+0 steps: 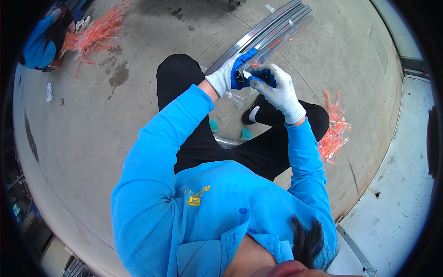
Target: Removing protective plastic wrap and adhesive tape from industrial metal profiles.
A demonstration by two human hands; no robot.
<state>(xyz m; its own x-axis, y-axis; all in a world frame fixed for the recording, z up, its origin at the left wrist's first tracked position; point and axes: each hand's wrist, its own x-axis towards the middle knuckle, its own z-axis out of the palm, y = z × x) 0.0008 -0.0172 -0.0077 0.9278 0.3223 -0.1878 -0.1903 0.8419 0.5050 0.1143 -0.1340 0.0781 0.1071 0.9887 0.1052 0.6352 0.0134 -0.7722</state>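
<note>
White fabric with blue-coated palms covers both hands, which meet in the upper middle of the frame. The left hand (232,74) is curled around the near end of a grey metal profile (241,75), its open, hollow-looking cross-section facing the person. The right hand (277,87) comes in from the right with thumb and fingers pinched together on a small white piece (247,74) at that end; whether the piece touches the metal, I cannot tell. Long shiny metal strips (260,34) lie side by side beyond the hands, running toward the top edge of the frame and curving in the fisheye view. The person sits with knees apart in black trousers (184,87) and a bright blue jacket (217,184), a dark shoe (249,114) showing below the right hand. A heap of orange plastic ribbons (334,131) lies beside the knee at the right of the frame, and another orange bunch (98,36) is at the upper left, next to a co-worker (39,53) in blue. Grey concrete floor (115,124) spreads underneath, with a crumpled clear wrapper (49,92) toward the left edge.
</note>
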